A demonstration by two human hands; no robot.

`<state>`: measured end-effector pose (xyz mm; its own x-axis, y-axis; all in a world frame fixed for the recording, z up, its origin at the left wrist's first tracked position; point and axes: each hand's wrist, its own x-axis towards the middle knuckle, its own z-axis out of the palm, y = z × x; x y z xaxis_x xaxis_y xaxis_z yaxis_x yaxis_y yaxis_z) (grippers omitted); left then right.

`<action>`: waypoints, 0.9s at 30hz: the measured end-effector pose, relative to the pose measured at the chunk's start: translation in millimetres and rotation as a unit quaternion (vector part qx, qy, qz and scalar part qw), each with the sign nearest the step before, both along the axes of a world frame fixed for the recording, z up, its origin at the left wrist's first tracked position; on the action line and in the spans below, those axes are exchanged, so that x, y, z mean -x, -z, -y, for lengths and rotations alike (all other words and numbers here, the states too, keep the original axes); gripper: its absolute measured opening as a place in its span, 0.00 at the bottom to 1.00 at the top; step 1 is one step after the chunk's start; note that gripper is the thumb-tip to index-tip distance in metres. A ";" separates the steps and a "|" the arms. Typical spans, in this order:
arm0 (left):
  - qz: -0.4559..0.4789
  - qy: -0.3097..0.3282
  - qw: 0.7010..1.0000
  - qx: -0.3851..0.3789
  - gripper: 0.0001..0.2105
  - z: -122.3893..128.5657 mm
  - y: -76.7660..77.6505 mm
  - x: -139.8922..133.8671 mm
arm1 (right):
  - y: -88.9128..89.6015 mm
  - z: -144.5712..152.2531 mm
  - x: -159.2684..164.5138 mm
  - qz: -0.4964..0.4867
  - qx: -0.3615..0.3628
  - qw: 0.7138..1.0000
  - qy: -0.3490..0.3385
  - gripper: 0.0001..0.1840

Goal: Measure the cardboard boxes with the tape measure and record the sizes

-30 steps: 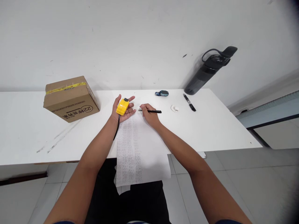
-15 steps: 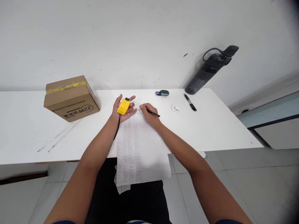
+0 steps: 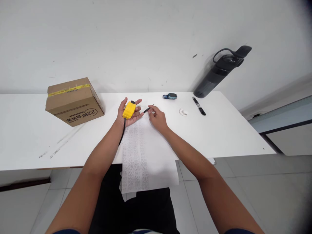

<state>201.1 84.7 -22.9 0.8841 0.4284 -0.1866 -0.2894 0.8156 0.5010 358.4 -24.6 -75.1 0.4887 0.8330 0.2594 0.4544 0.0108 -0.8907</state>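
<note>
My left hand [image 3: 122, 114] is turned palm up, with a yellow tape measure [image 3: 129, 110] held in it under the thumb. A black strap [image 3: 122, 135] hangs from the tape measure toward the wrist. In the fingertips of my right hand [image 3: 158, 118] is a slim black pen [image 3: 147, 110]. One end of this pen reaches the fingers of my left hand, and the other points up and right. Below both hands lies a sheet of paper [image 3: 158, 152] with dense print down its left part, hanging over the table's front edge.
A cardboard box [image 3: 75, 104] stands at the left of the white table [image 3: 231, 136]. Toward the back right are a small blue-black object [image 3: 170, 96], a white curled piece [image 3: 182, 112], a black marker [image 3: 199, 106] and a dark bottle [image 3: 214, 78] near the wall.
The pen has swung round in my right hand: it lay back across the hand and now bridges the fingertips of both hands. The tape measure stays in my left hand.
</note>
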 end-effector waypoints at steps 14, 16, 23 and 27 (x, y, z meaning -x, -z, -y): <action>-0.006 0.002 1.000 0.004 0.31 0.4 -0.4 -1.1 | -3.8 0.1 2.2 0.016 0.019 1.000 0.003 0.24; 0.000 0.001 1.000 0.004 0.30 0.1 1.3 -0.7 | -3.2 -2.3 1.5 0.027 0.016 1.000 0.003 0.24; 0.041 -0.027 0.999 -0.016 0.23 6.1 -3.6 16.5 | -5.6 -0.6 12.4 0.127 0.066 0.979 -0.145 0.31; 0.019 -0.089 0.996 -0.025 0.22 22.4 -22.1 23.0 | -10.9 -7.3 18.6 0.154 0.093 0.969 -0.171 0.40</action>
<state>178.1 62.3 -0.8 0.8000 0.5862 -0.1283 -0.4461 0.7240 0.5262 339.8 -17.2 -64.2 0.1000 0.9789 0.1783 0.6971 0.0589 -0.7146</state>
